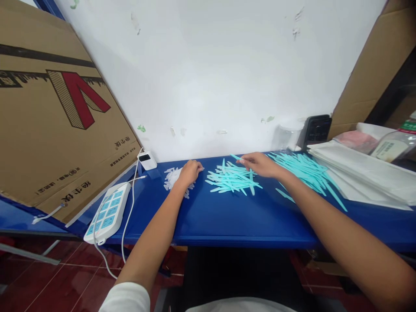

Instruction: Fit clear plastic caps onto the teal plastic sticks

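The right hand [260, 164] pinches one teal stick [234, 157] in its fingers just above the teal pile [230, 180], while the left hand [190, 171] curls its fingers shut, seemingly on a clear piece [202, 169] over the heap [170, 177] beneath them; light fingertip grips look steadiest.

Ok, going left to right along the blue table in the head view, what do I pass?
Cardboard box → power strip → white charger → left hand on the whitish pieces → small pile of turquoise sticks → right hand pinching one stick → big pile of turquoise sticks → stack of white sheets.
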{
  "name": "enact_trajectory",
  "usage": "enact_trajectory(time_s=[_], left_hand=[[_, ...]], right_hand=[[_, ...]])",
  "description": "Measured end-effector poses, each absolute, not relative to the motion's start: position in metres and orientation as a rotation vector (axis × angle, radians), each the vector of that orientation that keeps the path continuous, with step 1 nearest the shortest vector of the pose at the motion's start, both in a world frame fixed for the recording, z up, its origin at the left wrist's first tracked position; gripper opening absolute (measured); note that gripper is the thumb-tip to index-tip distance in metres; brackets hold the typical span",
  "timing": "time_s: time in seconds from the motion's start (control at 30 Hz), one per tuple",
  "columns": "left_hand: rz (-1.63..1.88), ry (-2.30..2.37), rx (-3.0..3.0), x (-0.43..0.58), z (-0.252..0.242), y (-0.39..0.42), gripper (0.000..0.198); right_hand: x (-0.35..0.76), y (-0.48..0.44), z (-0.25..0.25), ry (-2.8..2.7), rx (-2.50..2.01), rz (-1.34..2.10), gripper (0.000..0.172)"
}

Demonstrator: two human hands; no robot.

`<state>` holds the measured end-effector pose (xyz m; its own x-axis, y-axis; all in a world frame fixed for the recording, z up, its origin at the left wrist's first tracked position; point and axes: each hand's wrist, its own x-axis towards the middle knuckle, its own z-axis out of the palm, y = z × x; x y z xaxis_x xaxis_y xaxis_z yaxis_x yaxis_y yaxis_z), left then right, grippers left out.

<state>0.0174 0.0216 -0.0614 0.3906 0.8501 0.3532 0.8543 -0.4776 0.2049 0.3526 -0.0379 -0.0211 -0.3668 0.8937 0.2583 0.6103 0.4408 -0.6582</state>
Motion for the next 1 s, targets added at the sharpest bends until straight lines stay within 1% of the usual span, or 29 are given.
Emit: enact_trajectory(time_s=[0.1,0.2,0.27,0.33,0.47,0.6,0.87,1.0], left_hand=[[-0.919,-1.610,-2.699,0.026,-0.059,0.017,0.020],[-1.228,-1.607,-2.808,0.038,-0.053,0.011,0.023],[-1.346,-1.600,-2.854,0.046,-0.050,0.006,0.026],[-1.415,-1.591,-2.889,0.051,-0.047,0.002,0.029],[-1.486,-1.572,-2.960,0.057,-0.046,-0.003,0.036],[-1.532,-1.531,-3.061,0.062,-0.046,-0.007,0.038],[-1.570,-1.534,-3.071,0.067,-0.043,-0.013,0.039],[-1.576,-1.563,-3.078,0.067,-0.042,-0.014,0.040]], right_hand=[[0.351,-0.040,-0.019,-2.097,-1.272,0.599,0.042],[0.349,-0.042,-0.019,-2.103,-1.261,0.640,0.036],[0.348,-0.043,-0.020,-2.080,-1.241,0.715,0.031],[0.346,-0.044,-0.021,-2.052,-1.225,0.783,0.031],[0.344,-0.045,-0.020,-2.033,-1.177,0.783,0.024],[0.344,-0.045,-0.018,-2.040,-1.160,0.728,0.020],[0.345,-0.043,-0.016,-2.014,-1.187,0.596,0.032],[0.346,-0.043,-0.016,-2.012,-1.194,0.547,0.033]])
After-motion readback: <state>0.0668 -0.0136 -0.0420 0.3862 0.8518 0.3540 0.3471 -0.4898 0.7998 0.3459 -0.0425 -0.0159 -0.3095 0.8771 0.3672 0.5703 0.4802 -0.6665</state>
